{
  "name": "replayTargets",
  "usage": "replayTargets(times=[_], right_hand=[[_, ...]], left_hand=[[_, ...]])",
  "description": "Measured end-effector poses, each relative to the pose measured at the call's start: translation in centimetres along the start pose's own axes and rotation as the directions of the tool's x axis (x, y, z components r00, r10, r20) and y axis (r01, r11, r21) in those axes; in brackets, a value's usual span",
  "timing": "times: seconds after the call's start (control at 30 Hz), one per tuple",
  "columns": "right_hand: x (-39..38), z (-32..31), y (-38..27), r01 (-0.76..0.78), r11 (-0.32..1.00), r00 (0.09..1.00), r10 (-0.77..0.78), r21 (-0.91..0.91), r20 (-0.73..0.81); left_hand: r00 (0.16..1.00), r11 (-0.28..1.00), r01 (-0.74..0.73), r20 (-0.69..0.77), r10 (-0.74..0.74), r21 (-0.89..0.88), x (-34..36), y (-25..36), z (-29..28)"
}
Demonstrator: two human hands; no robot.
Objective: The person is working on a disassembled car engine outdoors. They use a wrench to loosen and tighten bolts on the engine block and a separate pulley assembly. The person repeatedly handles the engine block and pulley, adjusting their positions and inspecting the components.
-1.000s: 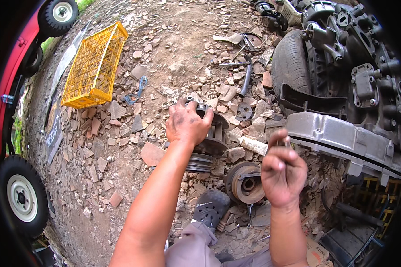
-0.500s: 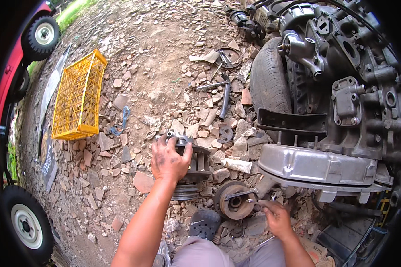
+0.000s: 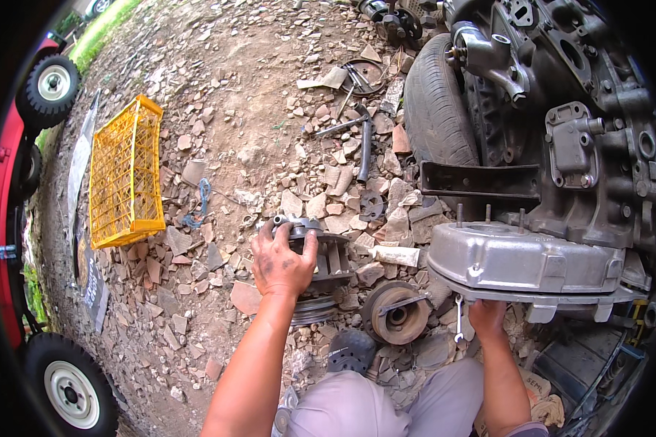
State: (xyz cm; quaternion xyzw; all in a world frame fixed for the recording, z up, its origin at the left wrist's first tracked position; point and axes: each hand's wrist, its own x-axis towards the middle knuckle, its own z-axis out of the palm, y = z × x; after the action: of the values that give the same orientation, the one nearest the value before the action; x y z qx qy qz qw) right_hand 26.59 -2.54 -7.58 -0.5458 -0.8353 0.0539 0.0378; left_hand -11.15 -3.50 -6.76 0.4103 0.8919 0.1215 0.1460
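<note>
My left hand lies over the top of a dark metal engine part on the stony ground, its fingers curled onto the upper end. At the near side of that part shows a grooved pulley. My right hand reaches under the lower edge of a silver engine housing, and its fingers are hidden there. Just left of it a spanner stands upright in view; whether the hand touches it cannot be made out. A rusty round pulley with a dark tool across it lies between my hands.
A big engine fills the right, with a tyre beside it. Beyond my hands lie a white tube and a dark T-shaped tool. On the left are a yellow crate and a red vehicle.
My right hand has moved from beside the rusty pulley rightward and away from me, under the silver housing. The left hand stays on the engine part. The whole view has shifted slightly.
</note>
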Motion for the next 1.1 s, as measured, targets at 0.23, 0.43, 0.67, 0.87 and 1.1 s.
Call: replayTargets(times=[0.23, 0.43, 0.67, 0.87, 1.1], right_hand=[[2.1, -1.4, -2.3, -0.119, 0.976, 0.991, 0.128, 0.182, -0.037], [2.0, -0.6, -2.7, -0.218, 0.946, 0.967, 0.243, 0.240, -0.081], [2.1, 6.2, -2.5, 0.075, 0.971, 0.967, -0.015, 0.228, -0.253], [4.8, 9.5, -10.1, -0.151, 0.432, 0.985, 0.142, 0.889, 0.099], [6.3, 0.5, -18.4, -0.233, -0.762, 0.937, -0.008, 0.604, 0.350]], left_hand=[[1.000, 1.000, -0.007, 0.005, 0.007, 0.005, 0.0, -0.2, -0.3], [1.000, 0.999, 0.008, 0.026, -0.009, 0.032, 0.1, -0.2, 0.1], [0.999, 0.999, 0.015, 0.036, -0.017, 0.036, -0.1, -0.1, -0.4], [0.998, 0.999, 0.023, 0.063, -0.025, 0.029, -0.1, -0.1, -0.5], [1.000, 0.999, -0.005, -0.014, 0.006, 0.040, -0.1, 0.0, 0.2]])
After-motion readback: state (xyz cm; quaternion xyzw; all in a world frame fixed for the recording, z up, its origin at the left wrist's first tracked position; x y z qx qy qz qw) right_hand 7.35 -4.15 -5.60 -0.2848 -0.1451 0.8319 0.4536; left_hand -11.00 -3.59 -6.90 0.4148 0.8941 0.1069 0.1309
